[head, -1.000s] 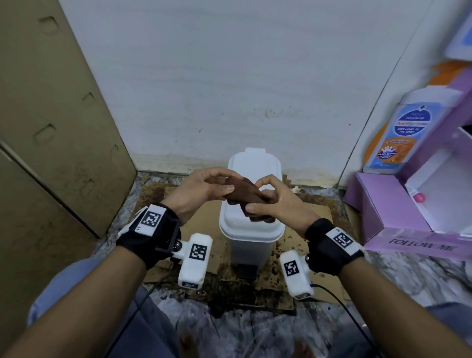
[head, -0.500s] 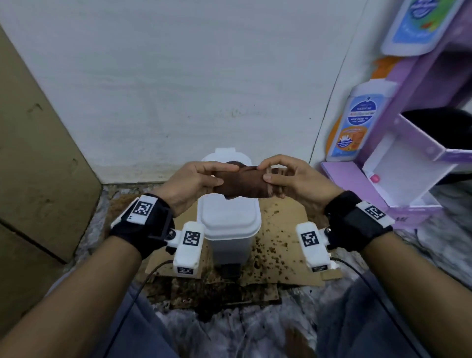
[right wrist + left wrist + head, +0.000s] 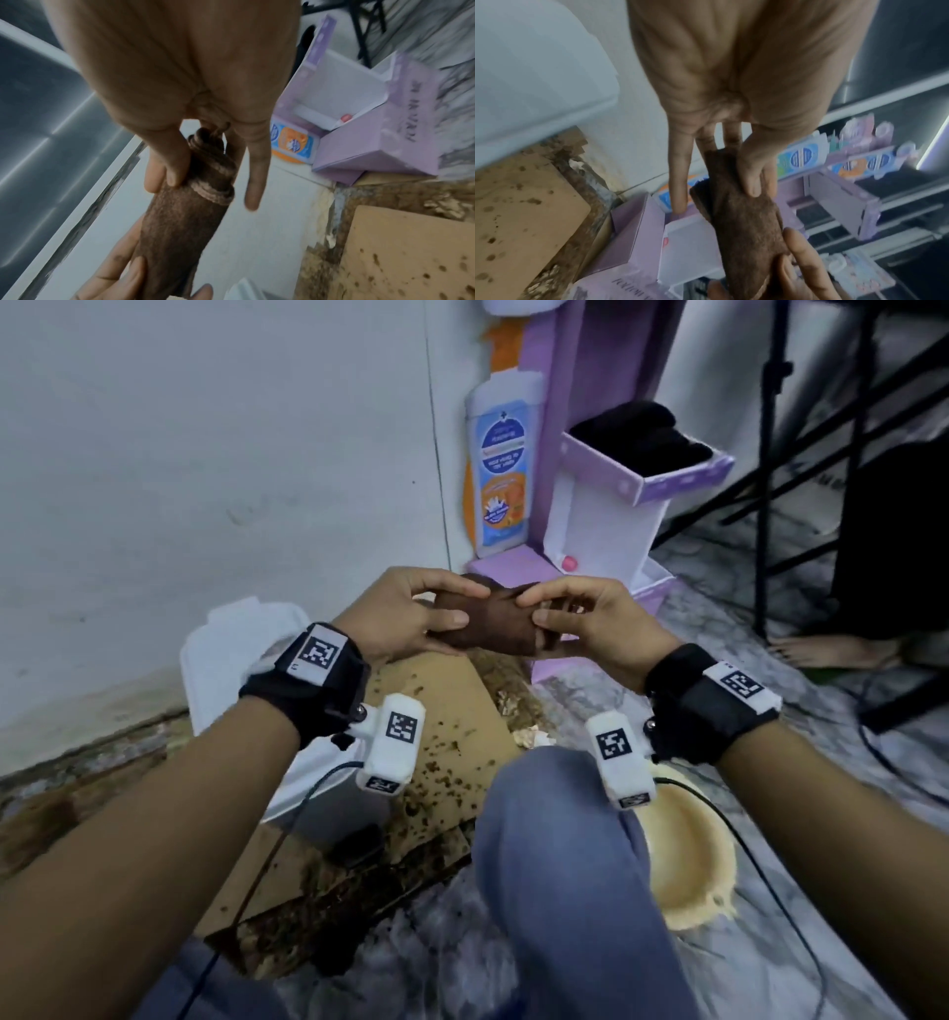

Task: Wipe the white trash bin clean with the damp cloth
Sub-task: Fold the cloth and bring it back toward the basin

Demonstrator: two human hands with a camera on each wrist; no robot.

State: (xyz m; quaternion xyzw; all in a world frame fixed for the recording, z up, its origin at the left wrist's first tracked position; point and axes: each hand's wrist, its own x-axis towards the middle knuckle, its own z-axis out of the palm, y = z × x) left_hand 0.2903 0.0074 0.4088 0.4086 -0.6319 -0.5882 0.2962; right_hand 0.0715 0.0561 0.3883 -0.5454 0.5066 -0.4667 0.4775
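Both hands hold a folded brown cloth [image 3: 495,624] in the air, above the floor and to the right of the white trash bin [image 3: 226,660]. My left hand [image 3: 405,618] pinches the cloth's left end between thumb and fingers. My right hand [image 3: 580,624] pinches the right end. The left wrist view shows the cloth [image 3: 744,219] stretched between the two hands, and the right wrist view shows its rolled end [image 3: 205,178] under my thumb. The bin stands shut on stained cardboard; my left forearm hides much of it.
Stained cardboard [image 3: 452,721] lies on the marble floor beside the bin. A purple display box [image 3: 606,516] with bottles stands at the wall corner. A cream bowl [image 3: 688,860] sits by my knee [image 3: 554,839]. Black stand legs [image 3: 770,469] and someone's bare foot [image 3: 842,649] are at the right.
My head has turned right, so the bin now sits at the left. Both hands carried the cloth away from above the bin lid toward the right, still pinching its two ends.
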